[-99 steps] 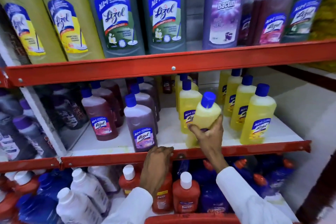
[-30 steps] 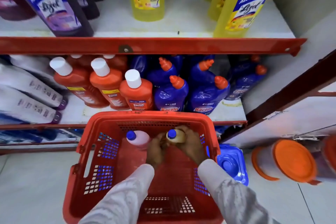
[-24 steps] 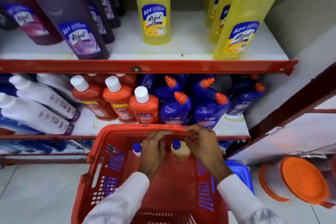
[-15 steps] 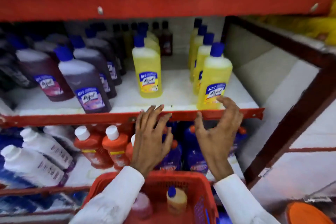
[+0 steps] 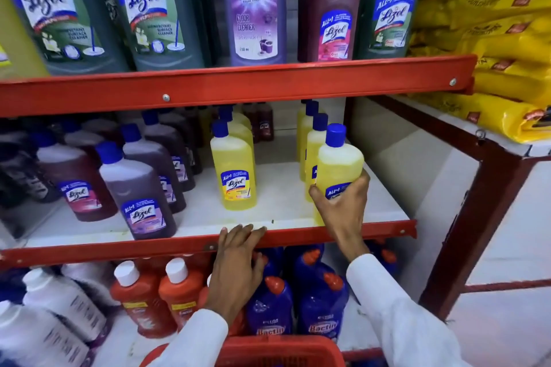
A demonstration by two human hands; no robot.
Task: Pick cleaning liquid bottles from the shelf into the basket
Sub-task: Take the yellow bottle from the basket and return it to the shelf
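My right hand [image 5: 343,205] is wrapped around the lower part of a yellow Lizol bottle [image 5: 338,164] with a blue cap, at the right front of the middle shelf [image 5: 292,211]. Behind it stands a row of more yellow bottles [image 5: 311,140], and another yellow bottle [image 5: 234,173] stands mid-shelf. My left hand [image 5: 237,259] rests with its fingers on the red front rail [image 5: 89,250] of that shelf, holding nothing. Only the red basket's rim [image 5: 277,350] shows at the bottom edge, between my white sleeves.
Dark purple and maroon Lizol bottles [image 5: 140,188] fill the shelf's left. Large green, purple and maroon bottles [image 5: 253,6] stand on the top shelf. Below are orange [image 5: 143,301], blue [image 5: 320,304] and white [image 5: 62,307] bottles. Yellow bags [image 5: 492,48] lie on the right rack.
Both hands left the yellow bottle in the basket and rose to the middle shelf. My right hand has closed on the front yellow bottle; my left settled on the rail. The view tilted up.
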